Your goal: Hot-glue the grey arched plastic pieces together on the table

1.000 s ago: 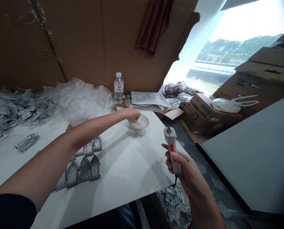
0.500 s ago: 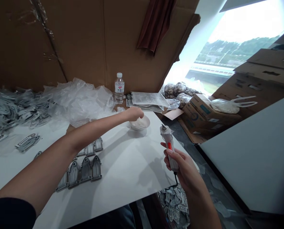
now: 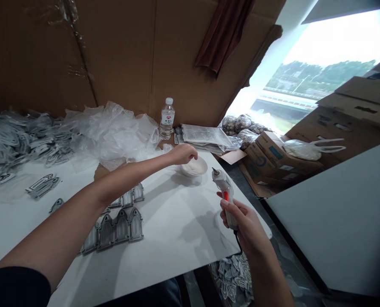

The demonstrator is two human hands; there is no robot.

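My left hand (image 3: 184, 154) reaches far across the white board (image 3: 164, 238), fingers pinched together over a small white bowl (image 3: 194, 167); what they hold is too small to make out. My right hand (image 3: 241, 221) is wrapped round a white hot glue gun (image 3: 224, 192) with an orange trigger, nozzle pointing up and away, its black cord dropping off the board edge. Grey arch-shaped pieces (image 3: 119, 224) lie in rows on the board under my left forearm.
Crumpled clear plastic (image 3: 110, 132) and a heap of grey pieces (image 3: 14, 140) fill the back left. A water bottle (image 3: 167, 118), stacked packets (image 3: 204, 137) and cardboard boxes (image 3: 273, 155) stand behind and right. More grey pieces (image 3: 234, 277) lie below the board's edge.
My left hand lifted slightly from inside the bowl to just above its rim. My right hand tilted the glue gun's nozzle leftward. The view shifted a little.
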